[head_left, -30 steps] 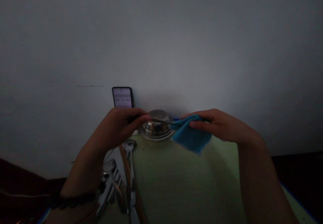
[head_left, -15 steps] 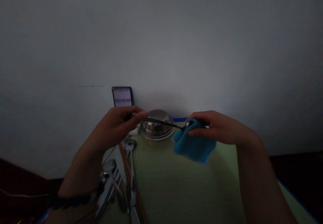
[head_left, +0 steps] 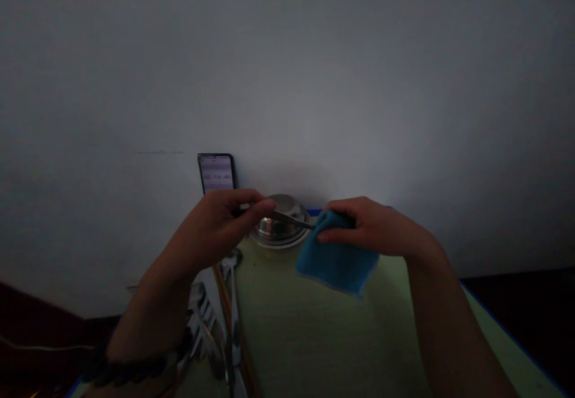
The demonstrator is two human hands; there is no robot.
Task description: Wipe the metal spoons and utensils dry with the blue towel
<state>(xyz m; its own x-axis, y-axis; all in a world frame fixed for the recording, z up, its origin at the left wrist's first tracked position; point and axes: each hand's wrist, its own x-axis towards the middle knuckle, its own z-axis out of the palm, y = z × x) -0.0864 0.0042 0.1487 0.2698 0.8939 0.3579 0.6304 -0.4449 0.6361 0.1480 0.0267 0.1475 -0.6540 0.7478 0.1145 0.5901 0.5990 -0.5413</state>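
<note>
Green tabletop [head_left: 309, 332] below, left fingers [head_left: 261, 209] pinch a utensil [head_left: 293, 219], right fingers [head_left: 335, 236] gripping cloth [head_left: 336, 269] seemingly around its end.

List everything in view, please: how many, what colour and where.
Metal utensil: one, silver-grey, between the hands, far end hidden by cloth
Cloth: one, blue, in the right hand
Stacked bowls: count unclear, silver, near the wall
Phone: one, black, upright behind the left hand
Cutlery: several, silver, left on the table
Wooden sticks: count unclear, brown, beside the cutlery
Table: one, green, below
Wall: one, grey, behind
Cable: one, pale, lower left
Bracelet: one, black, left wrist
Left hand: one, holding the utensil
Right hand: one, pinching the cloth
</note>
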